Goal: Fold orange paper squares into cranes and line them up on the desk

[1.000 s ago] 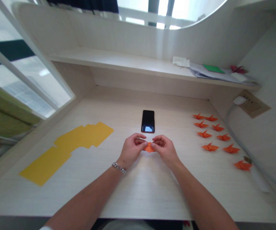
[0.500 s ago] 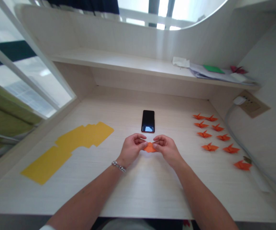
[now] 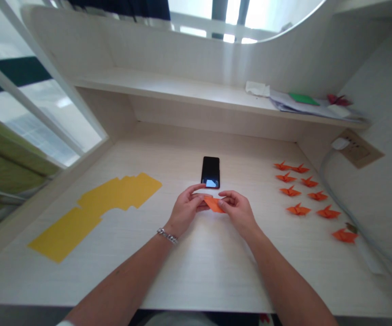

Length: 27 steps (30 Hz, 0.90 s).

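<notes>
Between my hands, just in front of the phone, is a small piece of folded orange paper [image 3: 214, 203]. My right hand [image 3: 238, 208] pinches its right end between thumb and fingers. At its left end, my left hand [image 3: 187, 208] has closed fingers and thumb on the paper's edge; a bracelet circles that wrist. Right of my hands, several folded orange paper cranes [image 3: 298, 209] stand in two rough columns. Fanned out on the left lie several yellow paper sheets [image 3: 119, 194].
A black phone [image 3: 210, 170] lies on the pale desk [image 3: 182, 280] beyond my hands. A grey cable [image 3: 333, 192] runs from the wall socket [image 3: 359, 147] down the right side. Papers [image 3: 301, 103] rest on the shelf above.
The orange paper has turned so it slants down to the right, showing a flatter face. My left fingers have stretched out more around its left end. My right hand has hardly moved.
</notes>
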### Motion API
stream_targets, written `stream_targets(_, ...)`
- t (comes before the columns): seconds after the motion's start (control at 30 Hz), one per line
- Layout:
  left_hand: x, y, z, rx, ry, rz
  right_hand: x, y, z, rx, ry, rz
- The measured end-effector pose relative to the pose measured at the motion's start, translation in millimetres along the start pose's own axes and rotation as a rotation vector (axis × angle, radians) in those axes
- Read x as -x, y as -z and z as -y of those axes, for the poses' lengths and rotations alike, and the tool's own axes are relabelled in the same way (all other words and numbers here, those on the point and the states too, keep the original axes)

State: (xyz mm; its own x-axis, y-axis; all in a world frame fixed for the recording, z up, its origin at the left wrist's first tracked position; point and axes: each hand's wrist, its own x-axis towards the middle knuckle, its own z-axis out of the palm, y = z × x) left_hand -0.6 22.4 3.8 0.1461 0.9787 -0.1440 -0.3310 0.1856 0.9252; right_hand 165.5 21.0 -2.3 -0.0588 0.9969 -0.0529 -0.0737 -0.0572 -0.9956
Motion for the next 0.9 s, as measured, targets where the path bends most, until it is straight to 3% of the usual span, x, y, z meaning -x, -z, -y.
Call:
stream_targets(0.07,0,-2.3,3,-0.015,-0.017,-0.02,0,-2,-2,-0.056,0.028,-0.076)
stream_targets(0.17,1,-4.5,8,-0.155,-0.052,0.066,1,-8,-5,-0.12,0.039,-0.129)
stream_targets(0.27,0,-3.5,10,-0.217,-0.073,0.05,3,-11,-5,-0.113,0.028,-0.105)
stream_targets(0.43,-1,0.3,6,-0.229,-0.092,-0.052,4,-8,0,-0.108,-0.011,0.054)
stream_targets(0.6,3,-1.2,3,-0.257,-0.065,-0.003,3,-3,2,-0.106,-0.008,-0.038)
stream_targets(0.7,4,-0.7,4,-0.228,-0.09,-0.011,1,-1,1,-0.09,0.002,-0.029)
stream_targets(0.9,3,2.4,5,-0.315,-0.146,-0.02,2,-1,-2,0.126,0.078,-0.02)
